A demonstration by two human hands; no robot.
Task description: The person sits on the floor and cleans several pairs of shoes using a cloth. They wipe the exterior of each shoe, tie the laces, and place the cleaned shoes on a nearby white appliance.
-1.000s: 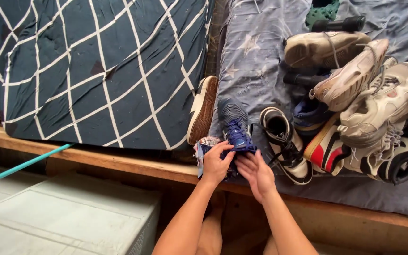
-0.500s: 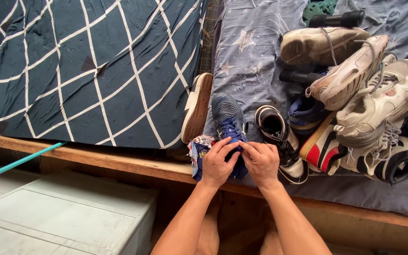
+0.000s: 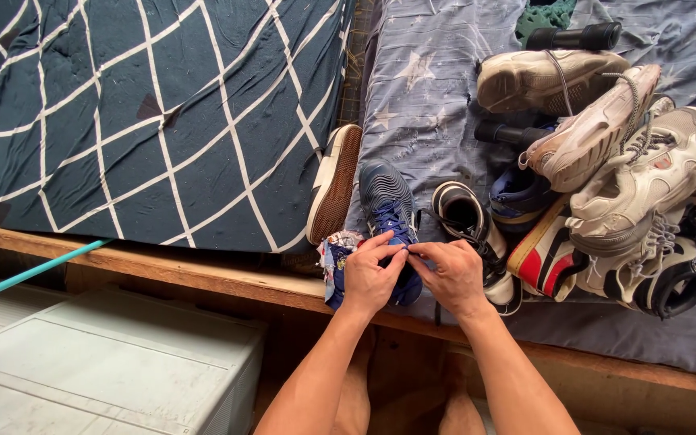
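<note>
Just one view here, a head-worn cam looking steeply down and a bit forward from above the person's own forearms. It sits fairly close: both bare hands, left hand (image 3: 368,278) and right hand (image 3: 454,278), land just below centre. Dark teal quilt with white diamond lines (image 3: 155,121) fills 10 o'clock, the heap of worn beige sneakers (image 3: 622,153) sits at 2 o'clock.

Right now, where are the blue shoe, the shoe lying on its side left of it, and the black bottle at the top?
blue shoe (image 3: 386,201): head view, on its toe.
brown-soled shoe (image 3: 337,192): head view, on its sole.
black bottle (image 3: 575,37): head view, mid-body.
</note>
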